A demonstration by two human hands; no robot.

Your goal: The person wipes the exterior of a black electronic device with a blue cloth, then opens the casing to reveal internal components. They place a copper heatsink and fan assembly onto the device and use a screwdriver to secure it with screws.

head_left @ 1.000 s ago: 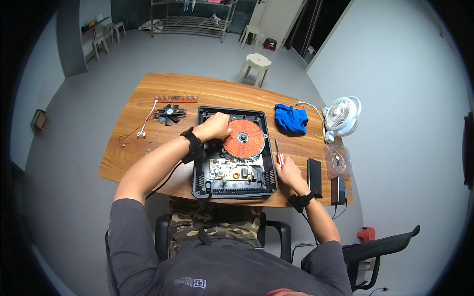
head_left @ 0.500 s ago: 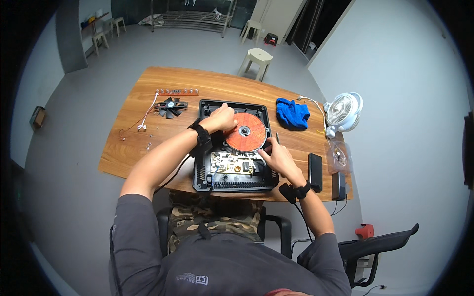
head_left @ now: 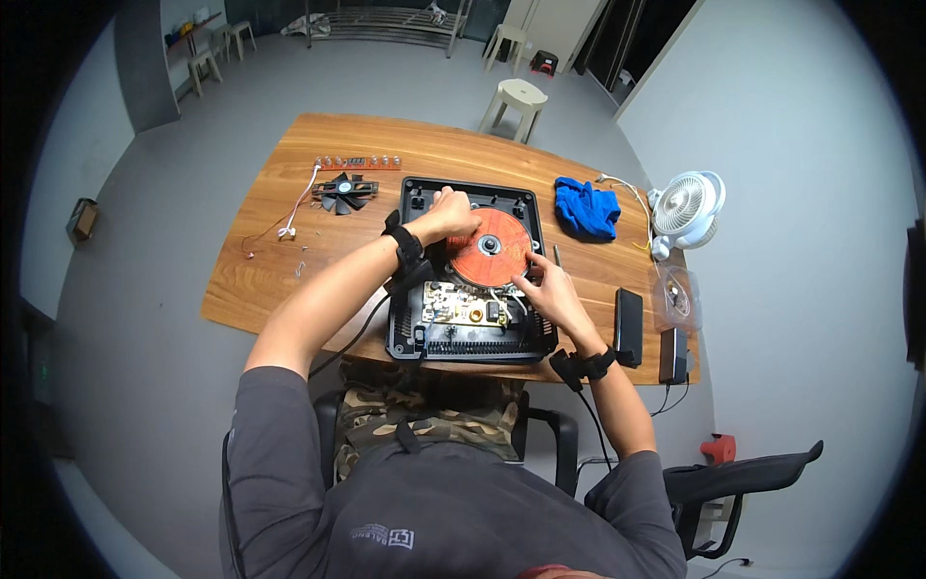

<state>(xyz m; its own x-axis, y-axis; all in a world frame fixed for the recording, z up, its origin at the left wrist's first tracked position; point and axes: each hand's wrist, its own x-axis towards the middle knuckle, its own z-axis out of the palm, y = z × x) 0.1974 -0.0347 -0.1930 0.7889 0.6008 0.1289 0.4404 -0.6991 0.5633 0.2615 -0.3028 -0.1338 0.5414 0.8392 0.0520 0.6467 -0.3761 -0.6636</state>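
Note:
An orange-red copper coil disc (head_left: 492, 265) with a dark centre sits in an open black appliance housing (head_left: 413, 198), like the lower shell of an induction cooker. At the coil's upper left edge, my left hand (head_left: 451, 212) grips the rim with bent fingers. My right hand (head_left: 553, 289) holds the lower right rim between thumb and fingers. Just below the coil lies a pale circuit board (head_left: 446, 304) with small parts on it. White wires (head_left: 514, 307) run between coil and board. What lies under the coil is hidden.
On the wooden table (head_left: 251, 280), a black fan (head_left: 345, 193), an orange circuit strip (head_left: 357, 162) and small screws lie left. To the right are a blue cloth (head_left: 586, 210), a white fan (head_left: 687, 210), a black box (head_left: 628, 328), a clear tray (head_left: 679, 299) and a thin tool (head_left: 557, 256).
The whole view has shifted slightly. Both hands keep their places on the coil's rim. More of the white wires below the coil, by my right hand, now shows.

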